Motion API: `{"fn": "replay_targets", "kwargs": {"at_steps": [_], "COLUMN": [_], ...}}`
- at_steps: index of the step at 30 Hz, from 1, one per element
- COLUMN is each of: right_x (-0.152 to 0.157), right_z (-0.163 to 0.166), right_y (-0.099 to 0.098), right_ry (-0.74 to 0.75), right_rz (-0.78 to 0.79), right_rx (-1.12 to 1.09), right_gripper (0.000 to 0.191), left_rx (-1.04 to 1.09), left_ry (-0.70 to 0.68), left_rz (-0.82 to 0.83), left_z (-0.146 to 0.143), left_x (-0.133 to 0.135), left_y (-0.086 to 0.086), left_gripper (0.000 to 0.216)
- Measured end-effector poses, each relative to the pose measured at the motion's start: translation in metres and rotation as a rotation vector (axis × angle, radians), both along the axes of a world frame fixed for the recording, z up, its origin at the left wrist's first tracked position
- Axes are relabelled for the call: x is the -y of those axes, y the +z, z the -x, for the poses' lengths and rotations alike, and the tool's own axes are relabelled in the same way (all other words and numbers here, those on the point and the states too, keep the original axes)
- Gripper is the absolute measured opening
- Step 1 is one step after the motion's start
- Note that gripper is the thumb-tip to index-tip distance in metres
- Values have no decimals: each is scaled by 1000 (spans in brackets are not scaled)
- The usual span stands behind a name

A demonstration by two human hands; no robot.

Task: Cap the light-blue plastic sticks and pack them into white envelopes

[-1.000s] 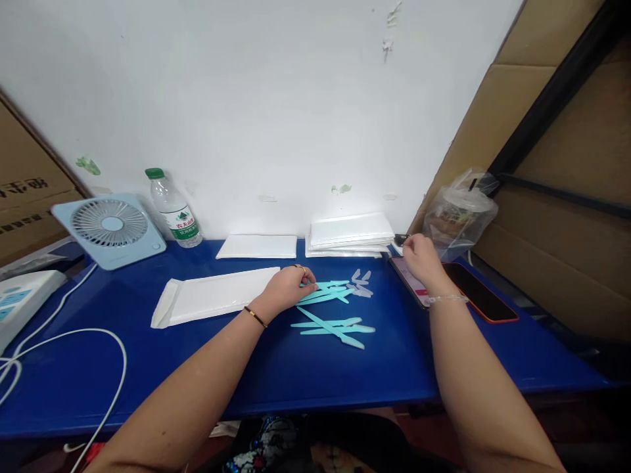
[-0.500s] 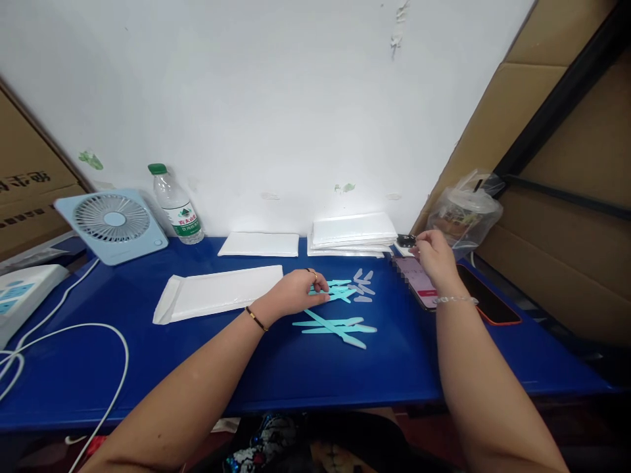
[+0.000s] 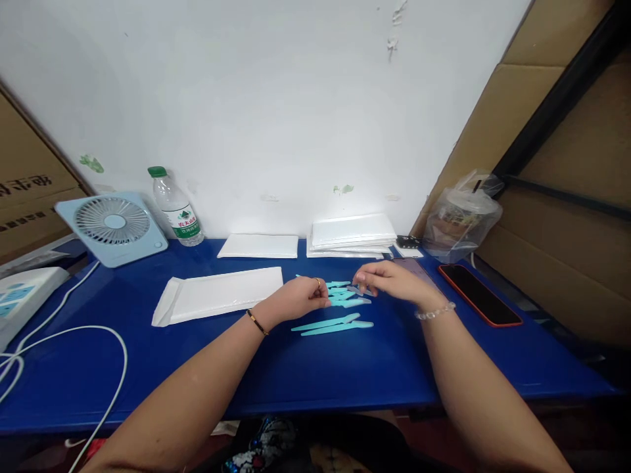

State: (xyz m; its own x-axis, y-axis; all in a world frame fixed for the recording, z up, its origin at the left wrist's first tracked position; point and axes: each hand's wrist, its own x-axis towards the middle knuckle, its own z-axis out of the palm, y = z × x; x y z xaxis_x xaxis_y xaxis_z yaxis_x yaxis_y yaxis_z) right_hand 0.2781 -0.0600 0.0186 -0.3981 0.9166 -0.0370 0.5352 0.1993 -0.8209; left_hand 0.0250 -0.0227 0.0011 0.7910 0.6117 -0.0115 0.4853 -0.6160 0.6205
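Observation:
Turquoise eyebrow razors point(image 3: 340, 293) lie in a loose pile at the middle of the blue table. My left hand point(image 3: 304, 297) is closed at the pile's left edge, thumb and fingers pinching one eyebrow razor point(image 3: 351, 303) whose head points right. Two more razors point(image 3: 331, 325) lie side by side nearer me. My right hand point(image 3: 389, 282) is over the pile's right end, its fingers curled and the fingertips pinched on a small translucent plastic cap point(image 3: 365, 293). Other caps beneath that hand are mostly hidden.
A white padded envelope point(image 3: 221, 293) lies left, with another envelope point(image 3: 257, 246) and a stack point(image 3: 352, 234) behind. An orange-edged phone point(image 3: 480, 294) and a bagged cup point(image 3: 461, 217) stand right; a fan point(image 3: 116, 226) and water bottle point(image 3: 180, 210) left.
My right hand has come left and toward me, from beside the black object to the caps. The razor that lay across the front two is gone from there; my left hand now grips a razor.

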Motion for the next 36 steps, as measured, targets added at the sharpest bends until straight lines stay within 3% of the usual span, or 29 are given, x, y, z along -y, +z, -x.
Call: {"fn": "replay_targets", "kwargs": {"at_steps": [3,6,11,14,18,21,26,32,34,36], "right_x": [0,-3,-8,-7,-1,2,0,-6,-3,2], "right_z": [11,7,-9,-9,1,12,13,-17,-19,-14], "right_y": [-5,-10,-10,-10,-8,-7,-10,-11,-6,-1], "right_ry": [60,15,-100,-102,94,189,225,-108,-96,21], "right_rz": [91,107,-52,-170,-115,-111,-101,-126,-132,-109], "right_rx": [-3,-12,113,167,228,327,327,303,315,345], "right_gripper": [35,31,25,24,26,27,24,26,28,28], "left_rx": [62,42,-22,-11,-121,-176,-184,-170,-139,-107], "left_ry": [103,169,238,152,-55,-78,9,211,249,241], "left_rz": [5,5,-94,-243,-271,-273,-308,-362,-359,-341], "left_z": [2,4,8,4,-5,-12,-11,-1,0,0], "left_x": [-5,-13,-19,-9,10,16,10,-6,-8,-6], "left_y": [-2,-8,-10,-4,0,-4,-3,3,3,3], "left_gripper": [29,29,27,31,26,19,18,18,20,23]}}
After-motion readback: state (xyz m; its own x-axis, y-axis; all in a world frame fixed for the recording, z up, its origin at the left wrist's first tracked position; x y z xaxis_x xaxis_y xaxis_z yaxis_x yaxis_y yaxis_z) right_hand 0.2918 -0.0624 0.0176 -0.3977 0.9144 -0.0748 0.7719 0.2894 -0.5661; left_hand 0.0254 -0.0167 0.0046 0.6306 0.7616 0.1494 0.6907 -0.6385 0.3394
